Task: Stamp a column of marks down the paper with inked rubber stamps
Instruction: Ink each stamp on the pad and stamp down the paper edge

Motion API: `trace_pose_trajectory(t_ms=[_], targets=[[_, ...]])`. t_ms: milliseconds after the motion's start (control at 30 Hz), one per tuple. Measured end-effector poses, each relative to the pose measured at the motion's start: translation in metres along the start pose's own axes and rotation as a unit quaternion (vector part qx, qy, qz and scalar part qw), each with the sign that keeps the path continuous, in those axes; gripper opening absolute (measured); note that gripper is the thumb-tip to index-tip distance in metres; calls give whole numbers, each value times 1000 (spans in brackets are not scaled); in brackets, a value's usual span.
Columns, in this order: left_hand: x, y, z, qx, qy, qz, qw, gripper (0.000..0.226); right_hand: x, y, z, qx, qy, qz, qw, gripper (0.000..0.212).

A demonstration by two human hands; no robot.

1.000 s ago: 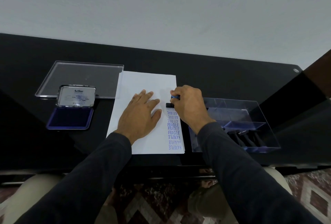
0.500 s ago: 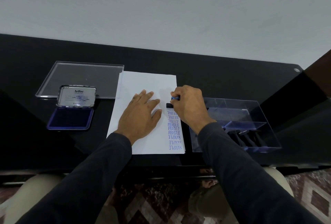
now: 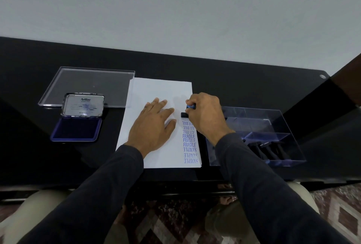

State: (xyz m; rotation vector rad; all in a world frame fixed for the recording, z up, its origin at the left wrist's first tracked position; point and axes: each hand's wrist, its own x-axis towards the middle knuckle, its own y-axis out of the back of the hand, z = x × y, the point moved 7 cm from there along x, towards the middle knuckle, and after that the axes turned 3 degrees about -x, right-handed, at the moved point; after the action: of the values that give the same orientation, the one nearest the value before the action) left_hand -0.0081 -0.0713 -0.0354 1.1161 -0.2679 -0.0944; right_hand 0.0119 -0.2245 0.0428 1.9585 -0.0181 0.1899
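A white paper sheet (image 3: 156, 89) lies on the black table (image 3: 234, 79). Down its right edge runs a column of blue marks (image 3: 189, 142): SAMPLE, FRAGILE, AIR MAIL. My right hand (image 3: 207, 115) grips a rubber stamp (image 3: 184, 114) with a blue handle, its black base pressed on the paper just above the top mark. My left hand (image 3: 154, 124) lies flat on the sheet beside the column, fingers straight. The open blue ink pad (image 3: 76, 129) sits to the left of the paper, its lid raised.
A clear plastic lid (image 3: 88, 83) lies flat behind the ink pad. A clear plastic box (image 3: 273, 124) to the right of the paper holds several more dark stamps (image 3: 267, 151). The table's near edge is just above my lap.
Almost nothing differs. My right hand keeps the stamp pressed at the same spot above the top mark, and my left hand has stayed flat on the paper.
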Motion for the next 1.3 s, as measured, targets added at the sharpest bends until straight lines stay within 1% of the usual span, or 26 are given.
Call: trace_pose_trajectory(t_ms=[400, 600, 767, 967, 1300], targets=[[-1, 2, 1, -4, 0, 4, 1000, 52, -2, 0, -1, -7, 12, 14, 1000, 6], [-1, 3, 1, -4, 0, 4, 1000, 53, -1, 0, -2, -13, 11, -1, 1000, 10], [-1, 3, 2, -5, 1, 2, 1000, 53, -2, 0, -1, 1, 3, 8, 1000, 12], [-1, 2, 1, 0, 4, 1, 1000, 54, -2, 0, -1, 8, -1, -3, 1000, 16], [-1, 2, 1, 0, 4, 1, 1000, 53, -3, 0, -2, 0, 4, -3, 1000, 10]])
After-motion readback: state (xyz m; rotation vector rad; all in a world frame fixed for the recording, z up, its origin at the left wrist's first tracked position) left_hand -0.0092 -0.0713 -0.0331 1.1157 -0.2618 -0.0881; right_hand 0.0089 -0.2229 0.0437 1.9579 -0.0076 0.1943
